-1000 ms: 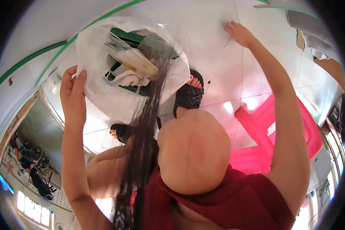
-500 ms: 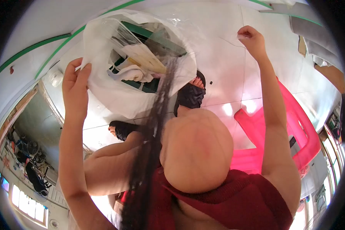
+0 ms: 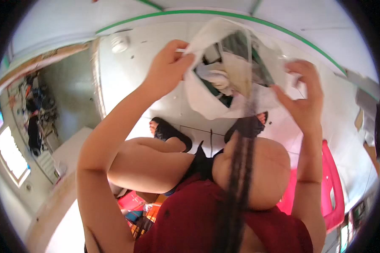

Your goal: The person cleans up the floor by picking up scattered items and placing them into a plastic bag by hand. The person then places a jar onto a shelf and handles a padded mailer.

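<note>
My left hand (image 3: pixel 169 69) is closed on the left edge of a white plastic bag (image 3: pixel 202 99), which stands open on the floor. Inside the bag are crumpled whitish cloth or paper (image 3: pixel 218 78), a pale yellowish flat piece (image 3: pixel 237 71) and dark green pieces; some are blurred behind clear plastic. My right hand (image 3: pixel 306 92) is just right of the bag, thumb and fingers curved and apart. A thin dark strand shows near its fingers; whether the hand touches it I cannot tell.
My feet in black sandals (image 3: pixel 171 134) are close below the bag. A pink plastic stool (image 3: pixel 333 189) stands at right. A white round object (image 3: pixel 119 43) lies on the floor at upper left. A green-trimmed wall (image 3: pixel 190 12) runs behind the bag. A blurred dark braid hangs across the view.
My view has shifted, so the bag appears farther right. My right hand has come down and in beside the bag, its pinched fingers now apart. My left hand keeps its hold.
</note>
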### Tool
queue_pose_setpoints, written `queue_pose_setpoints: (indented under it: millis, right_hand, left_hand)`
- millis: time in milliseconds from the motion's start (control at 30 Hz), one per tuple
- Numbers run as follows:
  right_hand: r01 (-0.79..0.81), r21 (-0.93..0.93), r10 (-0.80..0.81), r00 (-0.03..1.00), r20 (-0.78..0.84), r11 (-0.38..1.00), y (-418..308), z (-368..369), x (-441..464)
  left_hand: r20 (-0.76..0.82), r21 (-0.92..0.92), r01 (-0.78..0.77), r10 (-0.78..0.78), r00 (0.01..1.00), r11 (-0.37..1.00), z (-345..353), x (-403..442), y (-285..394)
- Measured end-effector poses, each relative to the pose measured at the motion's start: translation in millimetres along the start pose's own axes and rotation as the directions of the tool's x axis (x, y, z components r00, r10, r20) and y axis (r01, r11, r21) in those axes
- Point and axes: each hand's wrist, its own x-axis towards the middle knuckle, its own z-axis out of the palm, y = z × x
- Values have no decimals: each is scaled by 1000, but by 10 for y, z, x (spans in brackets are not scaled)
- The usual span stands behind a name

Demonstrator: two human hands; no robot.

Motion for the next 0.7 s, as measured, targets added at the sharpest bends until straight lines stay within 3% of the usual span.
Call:
queue_pose_setpoints:
  millis: [33,100,167,200,233,300,367,400,433,467,533,633,667,700]
  right_hand:
    - [-168,-73,161,983,-93,983,53,23,-72]
    - [-403,-99,397,915,-76,910,107,106,-178]
    - [-466,-191,487,869,85,864,131,291,-375]
    - [-438,-200,459,885,71,876,60,307,-371]
    - [-510,-174,537,822,190,842,165,422,-432]
    - [-471,-141,491,849,195,871,233,419,-497]
    - [-539,-300,591,798,119,787,63,222,-237]
    - [-455,-445,559,819,132,771,162,203,-242]
    - [-445,-87,452,885,113,891,163,31,-27]
    - [-416,-41,417,907,50,909,85,74,37]
    - [-451,-20,452,891,49,892,111,-39,242]
    - [-242,-192,238,970,-47,951,18,1,624]
    - [-238,-206,234,971,-47,949,-52,31,768]
    - [-319,-222,333,943,27,922,-74,61,897]
  left_hand:
    - [0,-22,32,-32,999,999,-16,-86,65]
    - [99,-8,65,-64,993,998,-108,-131,-27]
    - [157,-60,42,-32,987,997,-225,-203,-117]
    - [131,7,72,-72,989,997,-222,-226,-45]
    - [119,-10,80,-78,990,997,-283,-299,-91]
    - [90,-86,-61,69,994,994,-332,-225,-129]
    - [-62,-43,-174,171,983,984,-515,-240,-137]
    - [-105,-22,-224,220,970,974,-625,-126,-85]
    - [-138,-45,-248,240,961,968,-653,-169,-105]
    - [-136,-61,-247,237,962,967,-732,-169,-100]
    - [-236,-235,-228,172,956,945,-854,-180,-31]
    - [-245,-353,-332,256,935,875,-1060,-174,-63]
    - [-252,-345,-342,265,931,874,-1113,-163,-110]
    - [-252,-345,-342,265,931,874,-1129,-131,-129]
